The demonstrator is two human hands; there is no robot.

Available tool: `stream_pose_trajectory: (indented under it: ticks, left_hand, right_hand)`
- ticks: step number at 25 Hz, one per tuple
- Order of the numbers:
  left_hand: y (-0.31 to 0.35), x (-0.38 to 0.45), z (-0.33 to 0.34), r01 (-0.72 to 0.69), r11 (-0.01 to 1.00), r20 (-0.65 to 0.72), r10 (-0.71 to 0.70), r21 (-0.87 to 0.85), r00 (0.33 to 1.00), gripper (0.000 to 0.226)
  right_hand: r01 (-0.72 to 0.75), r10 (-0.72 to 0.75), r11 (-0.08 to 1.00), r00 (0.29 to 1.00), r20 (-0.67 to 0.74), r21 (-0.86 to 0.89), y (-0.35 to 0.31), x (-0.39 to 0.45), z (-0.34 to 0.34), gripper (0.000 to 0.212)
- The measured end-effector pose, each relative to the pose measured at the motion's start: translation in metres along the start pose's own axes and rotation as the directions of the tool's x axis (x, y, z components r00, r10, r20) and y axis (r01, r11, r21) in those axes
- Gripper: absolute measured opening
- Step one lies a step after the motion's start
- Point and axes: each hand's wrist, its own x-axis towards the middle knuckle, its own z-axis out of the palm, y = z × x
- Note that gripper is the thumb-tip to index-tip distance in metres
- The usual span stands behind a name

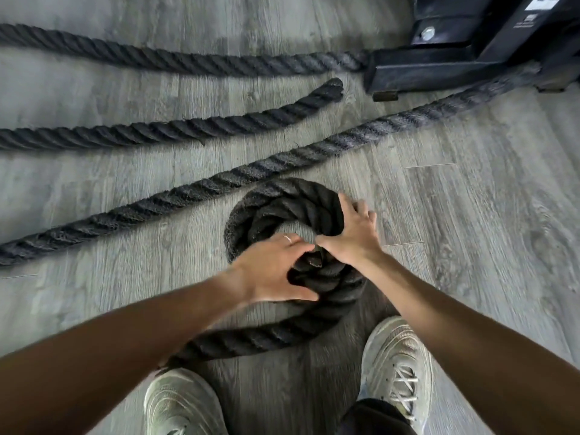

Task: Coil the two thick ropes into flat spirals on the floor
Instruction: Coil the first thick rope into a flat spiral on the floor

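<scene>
1. Nearest the camera are two pale shoes, the left shoe and the right shoe, standing on the grey plank floor. A dark trouser hem shows just beside the right shoe.
2. A rope tail runs along the floor in front of the shoes, from under the left forearm up into the coil, which lies flat on the floor just beyond the feet.
3. The left hand has its fingers curled round the rope end at the coil's near side, thumb below and fingers above. The right hand presses on the coil's right side, fingers spread wide and fairly straight, thumb reaching toward the centre.
4. Step in hand, as I judge it: tightening the first turns of the first spiral. About two turns are laid; the middle gapes open.
5. The next move likely calls for holding the centre down while feeding the tail round the outside, keeping each turn flat against the last.
6. Beyond the coil I count three rope runs on the floor: a long diagonal run, a short piece with a free end, and a far run. Which runs belong to which rope I cannot tell.
7. Farthest off is one black frame base; the diagonal and far runs lead to it.
</scene>
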Motion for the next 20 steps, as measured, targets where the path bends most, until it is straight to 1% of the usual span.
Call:
stream_pose_trajectory:
  ticks: [1, 2, 3, 4, 5, 6, 8, 9, 10, 11, 12, 13, 14, 15, 16, 17, 18, 19, 20]
  left_hand:
    - [-0.024, -0.005, -0.009, -0.088, 0.987, 0.028, 0.085, 0.135, 0.996, 0.112]
    - [-0.048, -0.009, -0.017, -0.168, 0.943, 0.103, 0.144, 0.287, 0.984, 0.118]
    - [-0.069, -0.011, -0.022, -0.258, 0.870, 0.205, 0.186, 0.420, 0.961, 0.123]
    - [-0.085, -0.011, -0.023, -0.353, 0.783, 0.301, 0.222, 0.512, 0.928, 0.125]
    - [-0.094, -0.009, -0.019, -0.430, 0.707, 0.374, 0.247, 0.562, 0.894, 0.124]
    - [-0.097, -0.006, -0.017, -0.478, 0.661, 0.415, 0.265, 0.579, 0.870, 0.123]
    - [-0.091, 0.000, -0.013, -0.511, 0.653, 0.419, 0.309, 0.560, 0.854, 0.117]
    - [-0.086, 0.002, -0.012, -0.518, 0.659, 0.396, 0.343, 0.545, 0.852, 0.115]
    - [-0.081, 0.004, -0.013, -0.525, 0.661, 0.371, 0.374, 0.536, 0.850, 0.113]
    - [-0.079, 0.004, -0.014, -0.532, 0.658, 0.361, 0.392, 0.533, 0.846, 0.111]
    - [-0.079, 0.003, -0.015, -0.538, 0.653, 0.353, 0.406, 0.534, 0.843, 0.110]
    - [-0.078, 0.000, -0.013, -0.530, 0.653, 0.322, 0.421, 0.541, 0.848, 0.107]
    - [-0.076, -0.003, -0.011, -0.503, 0.666, 0.273, 0.425, 0.552, 0.863, 0.106]
    - [-0.070, -0.007, -0.008, -0.454, 0.700, 0.225, 0.399, 0.551, 0.889, 0.104]
    - [-0.064, -0.011, -0.005, -0.381, 0.746, 0.192, 0.331, 0.546, 0.924, 0.106]
    - [-0.056, -0.013, 0.000, -0.288, 0.784, 0.169, 0.234, 0.549, 0.957, 0.110]
    - [-0.048, -0.014, 0.005, -0.193, 0.807, 0.155, 0.128, 0.558, 0.980, 0.115]
    - [-0.036, -0.012, 0.009, -0.108, 0.819, 0.140, 0.034, 0.563, 0.990, 0.119]
    - [-0.025, -0.009, 0.012, -0.032, 0.831, 0.118, -0.041, 0.555, 0.992, 0.120]
  right_hand:
    - [0.053, -0.053, 0.999, 0.998, 0.039, -0.011, -0.001, 0.009, -0.005, 0.107]
    - [0.109, -0.107, 0.994, 0.990, 0.091, -0.013, -0.002, 0.019, -0.010, 0.108]
    - [0.165, -0.161, 0.986, 0.975, 0.151, -0.020, -0.004, 0.027, -0.014, 0.110]
    - [0.226, -0.212, 0.973, 0.954, 0.211, -0.043, -0.007, 0.035, -0.019, 0.111]
    - [0.288, -0.258, 0.954, 0.928, 0.270, -0.081, -0.011, 0.042, -0.023, 0.111]
    - [0.354, -0.300, 0.926, 0.898, 0.321, -0.127, -0.017, 0.049, -0.027, 0.111]
    - [0.471, -0.372, 0.856, 0.848, 0.378, -0.214, -0.025, 0.055, -0.033, 0.108]
    - [0.496, -0.391, 0.834, 0.841, 0.373, -0.242, -0.025, 0.053, -0.036, 0.106]
    - [0.484, -0.395, 0.841, 0.854, 0.338, -0.241, -0.023, 0.047, -0.038, 0.102]
    - [0.429, -0.370, 0.878, 0.889, 0.268, -0.210, -0.019, 0.038, -0.038, 0.098]
    - [0.334, -0.309, 0.928, 0.937, 0.162, -0.162, -0.013, 0.026, -0.037, 0.094]
    - [0.218, -0.215, 0.969, 0.976, 0.041, -0.114, -0.005, 0.012, -0.035, 0.091]
    - [0.096, -0.100, 0.993, 0.993, -0.058, -0.067, 0.003, -0.002, -0.032, 0.089]
    - [-0.027, 0.026, 1.000, 0.994, -0.103, -0.001, 0.010, -0.016, -0.026, 0.090]
    - [-0.134, 0.141, 0.988, 0.986, -0.091, 0.074, 0.012, -0.031, -0.017, 0.093]
    - [-0.210, 0.217, 0.969, 0.975, -0.045, 0.129, 0.012, -0.044, -0.006, 0.098]
    - [-0.247, 0.252, 0.955, 0.968, -0.008, 0.162, 0.009, -0.055, 0.007, 0.102]
    - [-0.248, 0.253, 0.952, 0.967, -0.006, 0.178, 0.003, -0.063, 0.017, 0.105]
    - [-0.228, 0.237, 0.956, 0.971, -0.031, 0.183, -0.002, -0.066, 0.024, 0.105]
